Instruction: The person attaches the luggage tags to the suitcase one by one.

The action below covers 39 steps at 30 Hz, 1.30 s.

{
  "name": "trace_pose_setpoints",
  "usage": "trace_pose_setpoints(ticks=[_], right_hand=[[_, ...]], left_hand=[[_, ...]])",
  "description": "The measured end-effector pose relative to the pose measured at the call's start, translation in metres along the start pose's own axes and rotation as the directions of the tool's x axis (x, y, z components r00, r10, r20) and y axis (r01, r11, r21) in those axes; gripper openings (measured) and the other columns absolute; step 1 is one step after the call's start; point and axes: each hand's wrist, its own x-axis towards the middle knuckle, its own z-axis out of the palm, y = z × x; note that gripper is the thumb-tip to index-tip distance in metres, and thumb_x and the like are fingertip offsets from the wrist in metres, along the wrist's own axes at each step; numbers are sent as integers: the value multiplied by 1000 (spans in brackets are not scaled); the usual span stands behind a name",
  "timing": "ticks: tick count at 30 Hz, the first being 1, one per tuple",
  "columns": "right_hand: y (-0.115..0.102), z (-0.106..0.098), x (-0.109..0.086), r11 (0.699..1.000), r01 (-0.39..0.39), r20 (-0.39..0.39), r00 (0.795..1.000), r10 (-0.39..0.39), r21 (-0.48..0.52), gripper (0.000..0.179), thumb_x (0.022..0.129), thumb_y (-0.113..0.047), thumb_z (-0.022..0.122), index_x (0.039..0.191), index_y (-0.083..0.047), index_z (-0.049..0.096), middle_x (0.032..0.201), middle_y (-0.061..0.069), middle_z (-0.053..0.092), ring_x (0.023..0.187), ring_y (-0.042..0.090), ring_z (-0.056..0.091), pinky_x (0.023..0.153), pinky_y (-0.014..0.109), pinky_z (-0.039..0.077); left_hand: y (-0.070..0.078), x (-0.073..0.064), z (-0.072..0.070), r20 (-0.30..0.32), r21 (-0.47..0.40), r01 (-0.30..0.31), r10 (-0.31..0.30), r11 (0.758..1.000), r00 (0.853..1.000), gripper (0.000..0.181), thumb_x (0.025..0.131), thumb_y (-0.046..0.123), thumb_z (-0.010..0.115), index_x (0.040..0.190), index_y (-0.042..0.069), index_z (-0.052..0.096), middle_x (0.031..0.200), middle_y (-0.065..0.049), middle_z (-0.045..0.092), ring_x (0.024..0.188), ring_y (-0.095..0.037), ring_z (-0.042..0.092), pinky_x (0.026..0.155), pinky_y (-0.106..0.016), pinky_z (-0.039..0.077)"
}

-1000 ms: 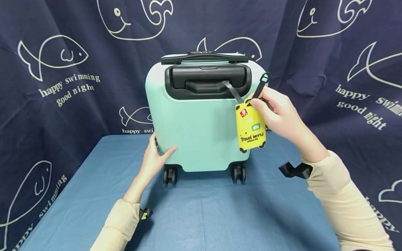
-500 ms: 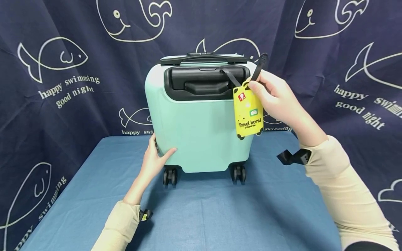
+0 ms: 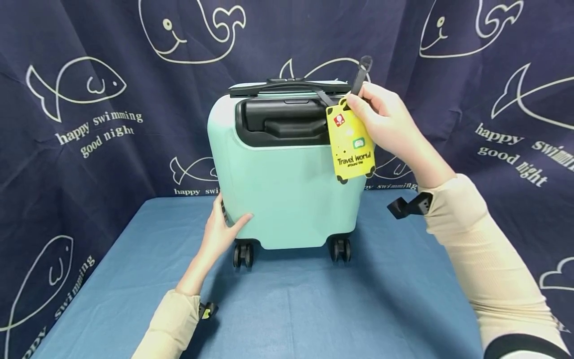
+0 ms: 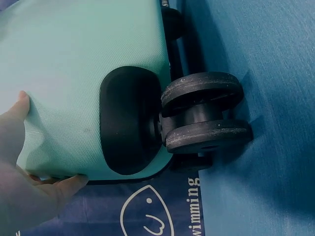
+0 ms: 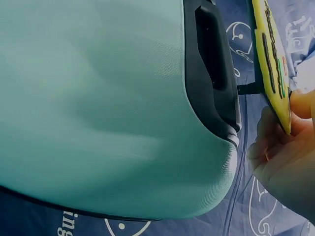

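Observation:
A mint-green suitcase (image 3: pixel 287 194) stands upright on its black wheels (image 3: pixel 242 254). My left hand (image 3: pixel 217 230) grips its lower left side, thumb on the front face and fingers round the side; the left wrist view shows the fingertips (image 4: pixel 74 184) along the edge. At the upper right, my right hand (image 3: pixel 387 119) pinches a yellow luggage tag (image 3: pixel 352 142) near its top. One end of the tag's black strap (image 3: pixel 360 77) sticks up above that hand, while the other slants left before the black carry handle (image 3: pixel 251 89). In the right wrist view, the tag (image 5: pixel 271 59) appears nearly edge-on.
A blue cloth (image 3: pixel 287 309) covers the table under the suitcase. Behind and at both sides hangs a navy curtain (image 3: pixel 148 149) with white fish and whale drawings. The retracted pull handle (image 3: pixel 291 114) sits in a black recess on the suitcase's front.
My right hand has moved up and slightly left with the luggage tag, which now overlaps the right end of the black recess. The left hand and suitcase have stayed in place.

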Motion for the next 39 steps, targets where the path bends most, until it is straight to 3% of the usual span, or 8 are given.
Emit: trace_pose_setpoints(ticks=[11, 17, 25, 30, 39], right_hand=[[-6, 7, 26, 986, -43, 70, 997, 32, 159, 25, 93, -16, 55, 70, -7, 57, 62, -6, 52, 60, 11, 50, 56, 22, 36], [-9, 8, 37, 984, -124, 143, 984, 106, 124, 38, 94, -20, 55, 60, -9, 44, 54, -6, 46, 53, 9, 48, 50, 22, 35], [-10, 5, 46, 961, -207, 225, 960, 164, 181, 32, 94, -17, 54, 63, -10, 52, 58, -6, 56, 51, 6, 54, 50, 20, 42], [-8, 2, 46, 940, -247, 237, 952, 192, 234, 31, 94, -15, 54, 63, -12, 55, 60, -6, 57, 53, 7, 55, 51, 19, 43], [-7, 4, 56, 971, -212, 240, 954, 180, 113, 36, 95, -22, 53, 61, -12, 49, 57, -6, 47, 54, 8, 48, 53, 21, 36]], left_hand=[[-2, -4, 0, 9, -34, 25, -24, 999, 1000, 99, 79, 56, 66, 150, 20, 8, 148, -14, 31, 132, -30, 38, 103, -50, 38], [-1, -4, -1, 11, -27, 28, -28, 999, 1000, 99, 79, 57, 65, 151, 22, 7, 149, -13, 30, 132, -30, 37, 102, -50, 39], [0, -2, -1, 9, -22, 4, -4, 1000, 1000, 97, 80, 55, 65, 151, 24, 6, 151, -12, 27, 134, -31, 36, 102, -50, 38], [1, 0, -2, 19, -27, 13, -12, 1000, 1000, 97, 80, 56, 65, 151, 24, 6, 152, -11, 25, 135, -30, 34, 103, -50, 38], [2, -1, -2, 24, -42, 16, -15, 999, 1000, 98, 80, 53, 66, 151, 21, 6, 152, -12, 24, 136, -30, 33, 106, -50, 35]])
